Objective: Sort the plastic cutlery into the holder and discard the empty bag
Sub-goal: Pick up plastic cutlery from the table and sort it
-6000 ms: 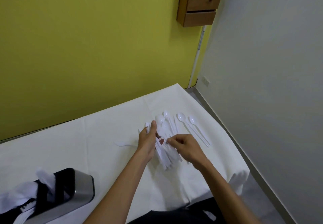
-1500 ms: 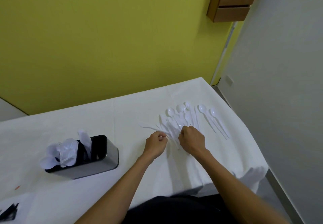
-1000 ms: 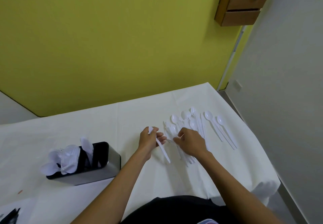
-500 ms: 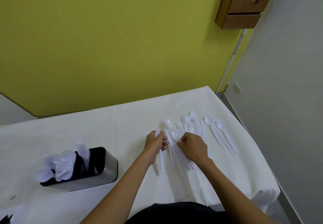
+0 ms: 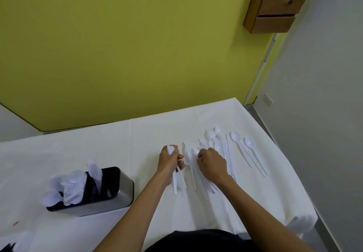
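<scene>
White plastic spoons (image 5: pixel 215 145) lie spread over the white tablecloth (image 5: pixel 110 145) at centre right; two of them (image 5: pixel 247 153) lie apart on the right. My left hand (image 5: pixel 169 160) grips a couple of white spoons (image 5: pixel 175 183), their handles pointing toward me. My right hand (image 5: pixel 212 164) rests on the pile with curled fingers pinching at a spoon beside the left hand. The steel holder (image 5: pixel 117 196) with a black insert stands at the left, with several white spoon bowls (image 5: pixel 68 185) sticking out of its left compartment. No bag is clearly in view.
The table's right edge drops to a grey floor (image 5: pixel 322 224) next to a white wall. A wooden drawer unit (image 5: pixel 275 4) hangs on the yellow wall behind. A dark object (image 5: pixel 5 247) shows at the bottom-left corner.
My left hand now grips two spoons instead of one. My right hand has shifted slightly left on the pile. The view has tilted a little.
</scene>
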A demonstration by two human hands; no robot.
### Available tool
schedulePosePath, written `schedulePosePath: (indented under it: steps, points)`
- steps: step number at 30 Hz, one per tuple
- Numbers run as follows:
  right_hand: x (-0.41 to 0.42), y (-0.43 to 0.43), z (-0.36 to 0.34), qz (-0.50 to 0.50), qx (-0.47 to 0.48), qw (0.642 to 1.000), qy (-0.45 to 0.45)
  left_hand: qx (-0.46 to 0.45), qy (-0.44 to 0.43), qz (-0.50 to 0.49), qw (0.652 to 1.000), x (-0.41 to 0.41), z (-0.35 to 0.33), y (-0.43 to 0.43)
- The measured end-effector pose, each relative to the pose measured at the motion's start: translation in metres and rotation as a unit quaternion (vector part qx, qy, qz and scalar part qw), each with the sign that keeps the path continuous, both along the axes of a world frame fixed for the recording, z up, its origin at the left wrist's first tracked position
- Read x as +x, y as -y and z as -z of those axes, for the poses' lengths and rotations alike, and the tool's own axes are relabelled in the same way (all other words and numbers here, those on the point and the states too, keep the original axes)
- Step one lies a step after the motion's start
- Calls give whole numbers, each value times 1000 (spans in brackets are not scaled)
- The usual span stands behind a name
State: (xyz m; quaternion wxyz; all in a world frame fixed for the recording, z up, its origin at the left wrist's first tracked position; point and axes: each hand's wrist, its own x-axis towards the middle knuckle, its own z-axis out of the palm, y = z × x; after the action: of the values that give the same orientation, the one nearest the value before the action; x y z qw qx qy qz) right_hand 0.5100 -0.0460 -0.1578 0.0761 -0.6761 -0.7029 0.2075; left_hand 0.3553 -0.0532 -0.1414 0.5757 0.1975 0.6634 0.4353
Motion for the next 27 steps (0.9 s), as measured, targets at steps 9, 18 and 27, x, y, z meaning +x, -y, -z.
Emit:
schedulePosePath:
  steps: [9, 18, 27]
  points:
    - [-7, 3, -1, 4, 36, 999, 12, 1, -48, 77, 996, 12, -2, 5]
    - [-7, 5, 2, -1, 53, 997, -52, -16, -77, 80, 994, 0, 0, 7]
    - [-16, 16, -21, -25, 65, 967, -246, 41, -104, 95, 989, 9, 0, 2]
